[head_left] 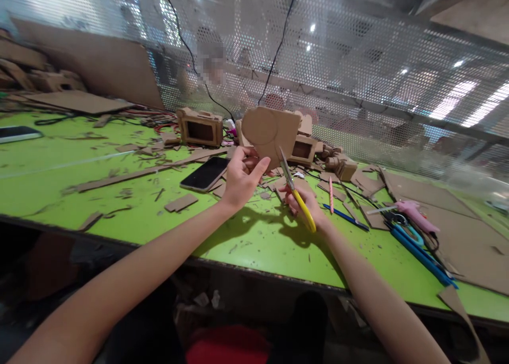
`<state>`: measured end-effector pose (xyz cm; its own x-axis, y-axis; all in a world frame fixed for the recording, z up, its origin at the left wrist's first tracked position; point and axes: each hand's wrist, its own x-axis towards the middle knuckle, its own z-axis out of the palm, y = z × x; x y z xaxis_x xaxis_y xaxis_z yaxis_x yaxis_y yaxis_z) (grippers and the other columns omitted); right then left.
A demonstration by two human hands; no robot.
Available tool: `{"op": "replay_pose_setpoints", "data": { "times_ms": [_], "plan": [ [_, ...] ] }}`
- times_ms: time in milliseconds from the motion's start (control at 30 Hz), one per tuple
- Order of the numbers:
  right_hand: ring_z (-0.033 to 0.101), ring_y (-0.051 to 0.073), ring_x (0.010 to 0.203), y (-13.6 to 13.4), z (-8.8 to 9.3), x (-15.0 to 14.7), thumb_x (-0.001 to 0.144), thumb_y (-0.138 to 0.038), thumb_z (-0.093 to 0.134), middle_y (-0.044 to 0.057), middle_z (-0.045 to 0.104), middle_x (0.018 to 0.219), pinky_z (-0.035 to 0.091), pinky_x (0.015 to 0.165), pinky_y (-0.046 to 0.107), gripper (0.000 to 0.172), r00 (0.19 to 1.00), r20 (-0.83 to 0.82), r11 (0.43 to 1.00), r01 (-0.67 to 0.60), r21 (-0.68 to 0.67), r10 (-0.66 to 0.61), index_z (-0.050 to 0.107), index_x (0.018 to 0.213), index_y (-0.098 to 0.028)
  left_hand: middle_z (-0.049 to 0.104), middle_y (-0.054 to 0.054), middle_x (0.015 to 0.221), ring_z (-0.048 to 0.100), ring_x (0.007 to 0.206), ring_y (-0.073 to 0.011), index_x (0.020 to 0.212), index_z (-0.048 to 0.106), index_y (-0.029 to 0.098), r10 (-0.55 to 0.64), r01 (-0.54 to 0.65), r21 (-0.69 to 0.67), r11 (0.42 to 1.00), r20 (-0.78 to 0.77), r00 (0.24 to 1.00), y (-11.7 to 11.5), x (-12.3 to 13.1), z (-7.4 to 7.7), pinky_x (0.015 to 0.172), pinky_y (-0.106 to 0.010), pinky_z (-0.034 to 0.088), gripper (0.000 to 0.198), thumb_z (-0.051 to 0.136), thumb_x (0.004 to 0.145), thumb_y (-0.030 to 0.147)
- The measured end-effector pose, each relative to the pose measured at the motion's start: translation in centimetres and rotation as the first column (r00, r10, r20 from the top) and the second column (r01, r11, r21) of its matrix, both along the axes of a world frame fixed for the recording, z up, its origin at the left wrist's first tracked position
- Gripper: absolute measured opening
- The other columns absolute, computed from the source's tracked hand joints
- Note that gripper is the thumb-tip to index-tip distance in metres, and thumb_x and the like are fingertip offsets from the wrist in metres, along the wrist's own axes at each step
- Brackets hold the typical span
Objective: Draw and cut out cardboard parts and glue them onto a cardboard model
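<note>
My left hand (pixel 243 176) is closed on a piece of cardboard (pixel 264 131), thumb in front and fingers behind, holding it up above the table. A round outline is marked on the cardboard's left part. In my right hand (pixel 304 200) is a pair of scissors (pixel 288 176) with yellow handles. Its blades point up and lie against the lower right part of the cardboard. How far the blades are apart, I cannot tell. Behind the held piece stand cardboard camera models (pixel 201 128), one of them partly hidden by it.
Cardboard scraps (pixel 181 202) litter the green table (pixel 254 247). A phone (pixel 204 173) lies left of my hands. To the right are a pink glue gun (pixel 417 215), a blue pen (pixel 345 217), a blue tool (pixel 421 252) and large cardboard sheets (pixel 469 237). A perforated metal screen (pixel 338 62) stands behind.
</note>
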<state>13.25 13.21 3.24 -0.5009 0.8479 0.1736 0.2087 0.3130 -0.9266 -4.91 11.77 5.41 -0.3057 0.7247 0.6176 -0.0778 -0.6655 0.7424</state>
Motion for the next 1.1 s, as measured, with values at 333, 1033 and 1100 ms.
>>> {"op": "replay_pose_setpoints", "data": {
  "times_ms": [333, 1033, 1100],
  "plan": [
    [0.037, 0.007, 0.051, 0.20, -0.10, 0.09, 0.067, -0.068, 0.067, -0.003, 0.046, 0.069, 0.030, 0.046, 0.024, 0.060, 1.000, 0.005, 1.000, -0.008, 0.026, 0.008, 0.060, 0.096, -0.016, 0.053, 0.009, 0.052, 0.065, 0.046, -0.0145, 0.084, 0.038, 0.023, 0.012, -0.012, -0.013, 1.000, -0.017, 1.000, -0.03, -0.14, 0.04, 0.034, -0.019, 0.036, 0.053, 0.073, 0.069, 0.061],
    [0.039, 0.008, 0.051, 0.00, -0.30, -0.16, 0.067, -0.066, 0.066, -0.004, 0.046, 0.065, 0.032, 0.045, 0.023, 0.058, 0.998, 0.037, 0.996, 0.053, 0.068, -0.056, 0.060, 0.095, -0.016, 0.050, 0.010, 0.048, 0.061, 0.042, -0.0130, 0.082, 0.041, 0.023, 0.011, -0.011, 0.000, 1.000, -0.028, 1.000, -0.06, -0.27, -0.08, 0.036, -0.018, 0.040, 0.050, 0.074, 0.069, 0.058],
    [0.040, 0.008, 0.051, -0.01, -0.55, -0.11, 0.069, -0.064, 0.066, -0.004, 0.047, 0.065, 0.033, 0.045, 0.023, 0.057, 0.996, 0.047, 0.993, 0.067, 0.094, -0.071, 0.061, 0.098, -0.016, 0.050, 0.010, 0.049, 0.062, 0.043, -0.0132, 0.082, 0.041, 0.022, 0.003, -0.003, -0.004, 1.000, -0.024, 1.000, -0.05, -0.27, -0.09, 0.037, -0.019, 0.042, 0.050, 0.075, 0.069, 0.058]
  ]
}}
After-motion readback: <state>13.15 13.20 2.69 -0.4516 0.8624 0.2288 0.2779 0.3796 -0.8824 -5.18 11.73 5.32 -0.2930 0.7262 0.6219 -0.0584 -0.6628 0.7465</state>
